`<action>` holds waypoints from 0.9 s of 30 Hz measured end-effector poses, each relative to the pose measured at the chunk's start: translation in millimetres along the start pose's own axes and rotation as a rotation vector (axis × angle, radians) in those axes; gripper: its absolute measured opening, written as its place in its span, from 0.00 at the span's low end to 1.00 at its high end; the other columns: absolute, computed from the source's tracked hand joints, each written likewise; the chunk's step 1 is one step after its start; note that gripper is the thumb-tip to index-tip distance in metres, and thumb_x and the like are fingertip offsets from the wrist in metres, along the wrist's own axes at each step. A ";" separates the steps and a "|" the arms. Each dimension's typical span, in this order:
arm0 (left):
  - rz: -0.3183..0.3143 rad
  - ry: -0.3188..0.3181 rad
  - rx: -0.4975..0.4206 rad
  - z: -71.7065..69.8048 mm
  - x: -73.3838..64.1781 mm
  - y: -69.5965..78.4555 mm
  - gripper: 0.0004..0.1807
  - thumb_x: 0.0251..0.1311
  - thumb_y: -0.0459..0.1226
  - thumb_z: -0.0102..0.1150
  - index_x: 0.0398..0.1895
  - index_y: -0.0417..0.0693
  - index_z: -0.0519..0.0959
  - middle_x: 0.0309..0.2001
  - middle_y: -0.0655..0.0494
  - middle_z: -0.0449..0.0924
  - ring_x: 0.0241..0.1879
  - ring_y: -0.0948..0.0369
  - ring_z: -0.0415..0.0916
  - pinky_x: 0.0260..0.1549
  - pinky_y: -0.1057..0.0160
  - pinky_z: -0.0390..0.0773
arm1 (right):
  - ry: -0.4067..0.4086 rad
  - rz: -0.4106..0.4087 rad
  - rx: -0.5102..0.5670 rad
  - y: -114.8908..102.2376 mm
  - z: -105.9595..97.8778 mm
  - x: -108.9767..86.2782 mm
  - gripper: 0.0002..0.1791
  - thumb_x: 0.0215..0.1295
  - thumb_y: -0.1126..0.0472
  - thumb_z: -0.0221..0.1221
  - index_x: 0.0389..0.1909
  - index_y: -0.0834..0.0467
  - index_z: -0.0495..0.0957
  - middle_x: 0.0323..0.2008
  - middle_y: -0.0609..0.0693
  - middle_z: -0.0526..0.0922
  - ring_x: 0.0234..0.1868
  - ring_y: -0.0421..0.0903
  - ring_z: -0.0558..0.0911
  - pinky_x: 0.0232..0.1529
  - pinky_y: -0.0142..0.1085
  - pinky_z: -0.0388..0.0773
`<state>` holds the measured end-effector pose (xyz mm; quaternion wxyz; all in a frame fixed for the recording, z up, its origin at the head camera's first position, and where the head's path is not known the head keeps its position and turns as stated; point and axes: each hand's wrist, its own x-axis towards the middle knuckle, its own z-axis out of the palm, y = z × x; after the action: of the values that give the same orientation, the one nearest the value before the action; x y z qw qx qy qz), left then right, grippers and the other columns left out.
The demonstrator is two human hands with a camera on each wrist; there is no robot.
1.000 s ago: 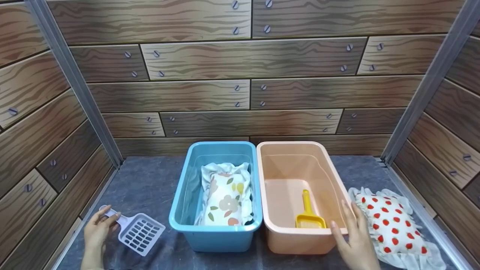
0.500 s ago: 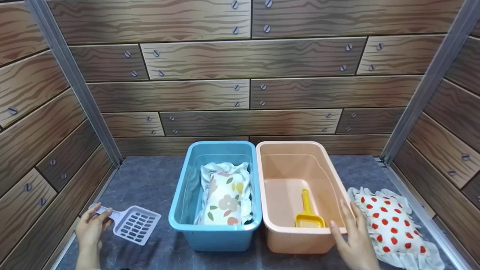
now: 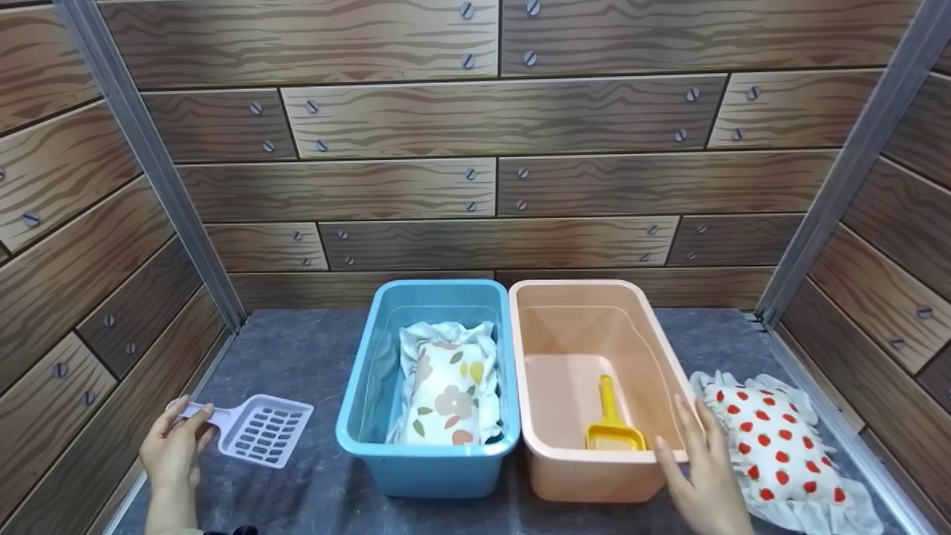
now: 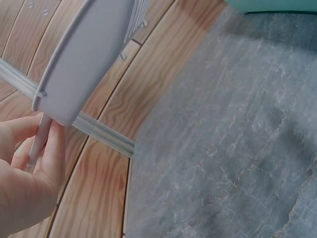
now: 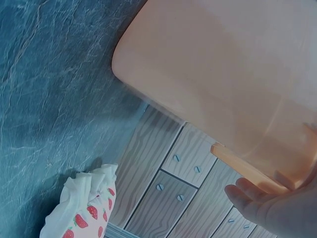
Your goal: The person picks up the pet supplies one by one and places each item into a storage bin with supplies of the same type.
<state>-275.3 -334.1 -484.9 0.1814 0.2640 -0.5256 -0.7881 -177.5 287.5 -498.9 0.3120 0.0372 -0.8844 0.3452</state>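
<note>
My left hand [image 3: 172,453] pinches the handle of a pale lavender slotted litter scoop [image 3: 239,429], which is held over the dark floor left of the blue bin. In the left wrist view, the fingers and thumb meet on the handle below the scoop [image 4: 81,64]. My right hand [image 3: 706,475] rests at the front right corner of the peach bin [image 3: 591,475], fingers extended along its rim. A yellow scoop [image 3: 611,423] lies inside that bin. In the right wrist view, the right hand [image 5: 277,206] touches the bin's edge, partly cut off by the frame.
A blue bin [image 3: 431,475] stands against the peach one and holds a flower-print ruffled pillow [image 3: 449,394]. To the right of the peach bin lies a strawberry-print ruffled pillow [image 3: 780,446]. Wood-patterned walls [image 3: 490,119] enclose the back and both sides.
My left hand has shifted left and slightly away from me, carrying the litter scoop. The scoop has turned to lie more sideways. My right hand stays on the peach bin.
</note>
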 end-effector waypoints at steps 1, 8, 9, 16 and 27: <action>-0.001 0.002 -0.006 1.0 -0.5 1.1 0.19 0.57 0.26 0.66 0.38 0.64 0.79 0.72 0.56 0.57 0.31 0.73 0.80 0.36 0.73 0.82 | -0.008 0.011 -0.003 -0.4 -0.5 0.1 0.34 0.65 0.63 0.60 0.71 0.61 0.62 0.68 0.70 0.55 0.66 0.70 0.57 0.58 0.72 0.58; 0.030 -0.008 -0.047 9.2 -8.2 11.4 0.18 0.58 0.26 0.64 0.40 0.61 0.78 0.77 0.56 0.47 0.29 0.73 0.80 0.37 0.74 0.81 | -0.021 0.031 0.007 -2.0 -1.6 0.5 0.34 0.66 0.62 0.59 0.72 0.61 0.61 0.68 0.70 0.55 0.66 0.70 0.56 0.57 0.73 0.58; 0.037 -0.009 -0.055 10.5 -9.2 12.7 0.17 0.58 0.26 0.64 0.40 0.61 0.78 0.77 0.55 0.47 0.29 0.73 0.81 0.37 0.74 0.81 | -0.022 0.030 0.009 -2.1 -1.7 0.4 0.34 0.66 0.62 0.59 0.72 0.60 0.61 0.69 0.70 0.55 0.66 0.70 0.56 0.57 0.73 0.58; 0.072 0.008 -0.091 19.2 -15.0 18.7 0.17 0.57 0.25 0.64 0.37 0.60 0.80 0.53 0.58 0.71 0.28 0.70 0.81 0.31 0.74 0.82 | -0.030 0.042 0.001 -2.0 -1.7 -0.1 0.34 0.66 0.62 0.59 0.72 0.61 0.61 0.68 0.70 0.54 0.66 0.71 0.56 0.56 0.74 0.59; 0.083 -0.041 -0.143 29.2 -22.6 26.1 0.17 0.58 0.25 0.64 0.41 0.57 0.79 0.73 0.52 0.55 0.32 0.70 0.81 0.34 0.74 0.82 | -0.035 0.051 0.017 -3.6 -2.4 0.6 0.34 0.66 0.62 0.59 0.72 0.61 0.61 0.68 0.70 0.54 0.66 0.71 0.56 0.55 0.73 0.60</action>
<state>-274.8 -310.0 -446.7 0.2215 0.2124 -0.4819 -0.8208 -175.7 286.5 -495.1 0.2874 0.0232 -0.8873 0.3599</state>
